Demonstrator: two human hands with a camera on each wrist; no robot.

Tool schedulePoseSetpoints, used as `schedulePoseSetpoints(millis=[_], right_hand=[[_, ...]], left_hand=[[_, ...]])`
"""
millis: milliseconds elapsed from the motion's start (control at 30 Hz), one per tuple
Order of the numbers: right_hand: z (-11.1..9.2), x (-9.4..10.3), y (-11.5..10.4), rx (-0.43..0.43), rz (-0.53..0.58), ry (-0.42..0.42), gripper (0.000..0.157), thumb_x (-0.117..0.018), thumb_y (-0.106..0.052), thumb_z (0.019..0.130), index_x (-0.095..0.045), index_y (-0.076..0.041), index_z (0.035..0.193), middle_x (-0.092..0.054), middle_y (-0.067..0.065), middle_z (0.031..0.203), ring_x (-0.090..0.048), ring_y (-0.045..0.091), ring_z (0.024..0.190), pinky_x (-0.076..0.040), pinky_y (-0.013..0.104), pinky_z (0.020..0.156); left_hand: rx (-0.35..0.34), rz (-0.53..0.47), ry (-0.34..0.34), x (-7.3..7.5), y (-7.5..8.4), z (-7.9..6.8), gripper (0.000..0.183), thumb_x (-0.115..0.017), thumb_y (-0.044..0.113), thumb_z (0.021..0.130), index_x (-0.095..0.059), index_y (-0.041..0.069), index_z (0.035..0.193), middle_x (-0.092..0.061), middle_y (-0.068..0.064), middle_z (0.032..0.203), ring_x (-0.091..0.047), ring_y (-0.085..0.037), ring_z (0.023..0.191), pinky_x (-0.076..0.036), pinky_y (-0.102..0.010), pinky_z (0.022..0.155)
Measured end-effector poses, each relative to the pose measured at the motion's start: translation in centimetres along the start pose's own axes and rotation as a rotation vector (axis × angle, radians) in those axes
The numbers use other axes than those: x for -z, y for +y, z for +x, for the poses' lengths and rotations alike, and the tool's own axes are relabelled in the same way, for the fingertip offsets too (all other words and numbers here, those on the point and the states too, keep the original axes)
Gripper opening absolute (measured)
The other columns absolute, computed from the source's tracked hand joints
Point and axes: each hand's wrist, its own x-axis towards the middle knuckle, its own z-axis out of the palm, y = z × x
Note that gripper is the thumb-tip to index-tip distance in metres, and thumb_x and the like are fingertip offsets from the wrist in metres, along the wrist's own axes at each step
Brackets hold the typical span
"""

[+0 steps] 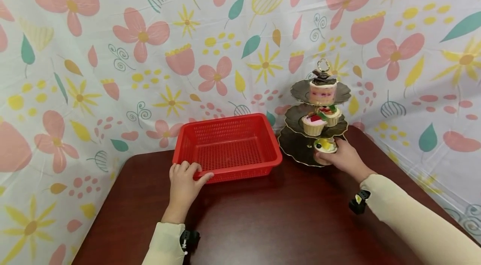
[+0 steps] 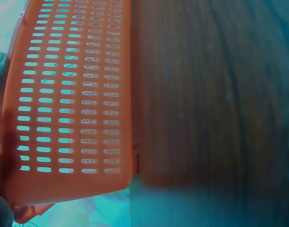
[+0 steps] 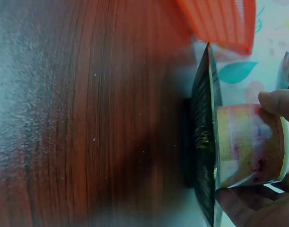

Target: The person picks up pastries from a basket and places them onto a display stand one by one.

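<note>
My right hand grips a small round cake with white cream and yellow fruit on top, at the bottom tier of a dark three-tier stand. In the right wrist view, thumb and fingers lie on both sides of the cake, whose base is right at the plate's rim. With my left hand I hold the near left corner of a red plastic basket, fingers over its rim and thumb along the front. The left wrist view shows the slotted basket wall beside the fingers.
Two cupcakes share the middle tier, and a layered cake with chocolate pieces sits on the top one. The stand is just right of the basket on a dark wooden table. A flowered cloth hangs close behind both.
</note>
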Motion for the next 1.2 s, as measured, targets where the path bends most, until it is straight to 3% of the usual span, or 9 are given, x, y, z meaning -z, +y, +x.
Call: schedulePoseSetpoints(millis=[333,500,1000,1100,1200], right_hand=[[2.3,-1.2,1.7,-0.039,0.006,0.006,0.077,-0.076,-0.046,0.087,-0.049,0.011,0.132,-0.066,0.028,0.111,-0.064,0.038,0.098,-0.051,0.05,0.083],[2.4,-1.7,2.3,-0.075,0.022,-0.014,0.08,-0.074,-0.048,0.088,-0.046,0.011,0.135,-0.063,0.031,0.118,-0.062,0.041,0.103,-0.051,0.052,0.086],[2.6,-1.6,2.3,-0.064,0.078,-0.045,0.083,-0.075,-0.041,0.09,-0.038,0.012,0.142,-0.055,0.036,0.13,-0.056,0.046,0.114,-0.045,0.058,0.097],[2.2,-1.4,2.2,-0.038,0.031,-0.021,0.091,-0.076,-0.039,0.09,-0.028,0.012,0.148,-0.048,0.04,0.135,-0.05,0.052,0.122,-0.042,0.063,0.1],[0.8,-1.0,1.1,-0.052,-0.114,0.027,0.1,-0.075,-0.044,0.089,-0.022,0.019,0.146,-0.041,0.048,0.131,-0.046,0.061,0.118,-0.041,0.069,0.096]], left_hand=[[0.001,0.0,0.0,-0.2,0.1,0.3,0.041,-0.09,0.041,0.073,-0.062,0.013,0.083,-0.051,-0.005,0.081,-0.051,-0.03,0.084,-0.03,-0.065,0.108],[0.0,-0.003,-0.005,-0.2,0.4,0.2,0.041,-0.09,0.041,0.074,-0.062,0.013,0.083,-0.052,-0.005,0.081,-0.051,-0.029,0.084,-0.03,-0.065,0.108],[-0.003,-0.006,-0.008,-0.2,0.4,0.2,0.041,-0.089,0.042,0.074,-0.062,0.013,0.083,-0.052,-0.006,0.082,-0.05,-0.029,0.084,-0.031,-0.064,0.107],[-0.001,-0.004,-0.013,-0.2,0.5,0.2,0.041,-0.089,0.042,0.074,-0.061,0.015,0.083,-0.052,-0.005,0.082,-0.051,-0.028,0.084,-0.032,-0.063,0.107],[0.01,-0.013,-0.038,-0.1,0.5,0.2,0.039,-0.088,0.041,0.077,-0.063,0.013,0.087,-0.052,-0.005,0.086,-0.051,-0.028,0.089,-0.029,-0.064,0.11]])
